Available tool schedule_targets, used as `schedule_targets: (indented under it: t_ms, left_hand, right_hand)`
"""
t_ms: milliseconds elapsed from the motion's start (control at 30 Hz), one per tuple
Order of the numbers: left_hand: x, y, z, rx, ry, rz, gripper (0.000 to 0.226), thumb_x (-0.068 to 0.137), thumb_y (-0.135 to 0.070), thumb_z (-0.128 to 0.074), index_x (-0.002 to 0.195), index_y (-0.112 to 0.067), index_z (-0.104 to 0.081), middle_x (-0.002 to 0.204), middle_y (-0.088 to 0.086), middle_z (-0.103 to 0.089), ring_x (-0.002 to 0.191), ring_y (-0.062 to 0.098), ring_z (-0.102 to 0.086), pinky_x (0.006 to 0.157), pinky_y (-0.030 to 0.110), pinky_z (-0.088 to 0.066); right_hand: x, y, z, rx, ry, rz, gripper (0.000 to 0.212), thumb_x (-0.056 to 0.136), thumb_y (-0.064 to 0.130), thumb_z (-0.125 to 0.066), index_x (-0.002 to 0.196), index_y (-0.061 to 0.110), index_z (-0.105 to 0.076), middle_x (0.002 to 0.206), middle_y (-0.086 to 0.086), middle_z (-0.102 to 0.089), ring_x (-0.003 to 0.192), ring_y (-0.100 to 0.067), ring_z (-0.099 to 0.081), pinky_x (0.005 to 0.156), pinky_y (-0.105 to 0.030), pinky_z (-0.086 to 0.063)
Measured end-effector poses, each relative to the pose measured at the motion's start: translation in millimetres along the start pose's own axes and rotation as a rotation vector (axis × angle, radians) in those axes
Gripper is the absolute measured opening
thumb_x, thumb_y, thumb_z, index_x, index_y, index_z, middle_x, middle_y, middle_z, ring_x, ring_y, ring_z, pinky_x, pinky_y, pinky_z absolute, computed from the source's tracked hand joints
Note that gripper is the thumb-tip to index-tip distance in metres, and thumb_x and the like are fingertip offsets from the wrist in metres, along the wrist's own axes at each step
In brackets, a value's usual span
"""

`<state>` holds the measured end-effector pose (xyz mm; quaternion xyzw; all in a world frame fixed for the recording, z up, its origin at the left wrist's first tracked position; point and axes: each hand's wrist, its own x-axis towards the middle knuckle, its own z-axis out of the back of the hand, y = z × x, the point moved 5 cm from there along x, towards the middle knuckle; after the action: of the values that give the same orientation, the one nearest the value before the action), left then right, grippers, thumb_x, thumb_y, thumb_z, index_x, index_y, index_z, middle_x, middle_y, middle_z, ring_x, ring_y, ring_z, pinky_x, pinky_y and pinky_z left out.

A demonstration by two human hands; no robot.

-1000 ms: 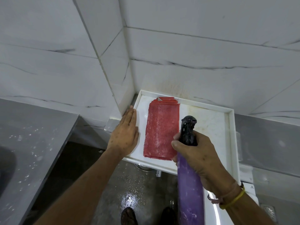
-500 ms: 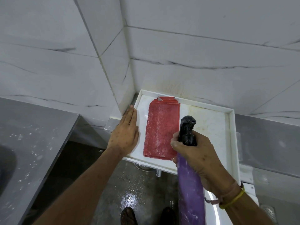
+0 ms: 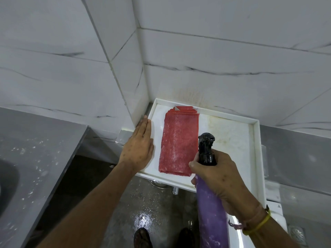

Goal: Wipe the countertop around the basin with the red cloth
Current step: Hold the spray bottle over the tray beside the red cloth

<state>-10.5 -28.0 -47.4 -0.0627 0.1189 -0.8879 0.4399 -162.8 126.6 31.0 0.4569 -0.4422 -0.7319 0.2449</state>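
Observation:
A folded red cloth lies flat on the left half of a white rimmed shelf in the wall corner. My left hand rests palm down with fingers together on the shelf's left rim, just left of the cloth and apart from it. My right hand grips a purple spray bottle by its neck; the black nozzle points at the shelf beside the cloth's right edge. A grey countertop with white specks lies at the left, and the dark edge of a basin shows at the far left.
White marble-look tiles cover both walls. A second grey surface runs along the right, behind a white fixture. The wet grey floor and my dark shoes show below; a floor drain sits at lower right.

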Motion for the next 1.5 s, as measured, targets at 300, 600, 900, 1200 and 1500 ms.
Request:
schedule_targets:
  t_ms: [300,600,900,1200,1500]
  left_hand:
    - [0,1,-1,0.007,-0.014,0.0,0.066,0.1,-0.03,-0.033,0.15,-0.007,0.004,0.162,0.008,0.005,0.146,0.013,0.007,0.114,0.028,0.004]
    - [1,2,-3,0.01,0.005,0.014,0.066,0.101,-0.032,-0.03,0.15,-0.009,0.006,0.162,0.007,0.008,0.143,0.01,0.012,0.115,0.029,0.004]
    - [2,3,-3,0.004,0.009,0.023,0.067,0.1,-0.032,-0.032,0.15,-0.009,0.006,0.162,0.006,0.008,0.146,0.013,0.01,0.115,0.028,0.001]
    - [2,4,-6,0.009,0.012,0.032,0.068,0.1,-0.035,-0.032,0.15,-0.01,0.006,0.162,0.006,0.008,0.148,0.016,0.006,0.115,0.03,-0.001]
    - [2,4,-5,0.037,0.006,0.019,0.068,0.1,-0.034,-0.033,0.15,-0.008,0.004,0.162,0.008,0.005,0.141,0.01,0.011,0.113,0.031,0.002]
  right_hand:
    - [0,-1,2,0.0,0.009,0.031,0.008,0.077,0.019,-0.074,0.081,0.015,-0.068,0.079,-0.004,-0.07,0.063,-0.021,-0.069,0.05,-0.023,-0.055]
    - [-8,-4,0,-0.063,0.021,0.017,0.007,0.077,0.015,-0.071,0.078,0.009,-0.068,0.075,-0.012,-0.07,0.056,-0.02,-0.069,0.057,-0.041,-0.061]
    - [-14,-9,3,0.104,0.069,0.065,0.046,0.074,0.009,-0.077,0.113,0.028,-0.061,0.112,0.01,-0.065,0.085,-0.026,-0.069,0.06,-0.025,-0.059]
    - [-12,-18,5,0.119,0.055,0.05,0.013,0.075,0.004,-0.074,0.085,0.01,-0.066,0.077,-0.008,-0.067,0.061,-0.019,-0.063,0.056,-0.035,-0.059]
    - [-15,-18,-1,-0.02,0.032,0.061,0.009,0.074,0.008,-0.074,0.074,0.012,-0.066,0.068,-0.003,-0.069,0.059,-0.025,-0.066,0.073,-0.05,-0.058]
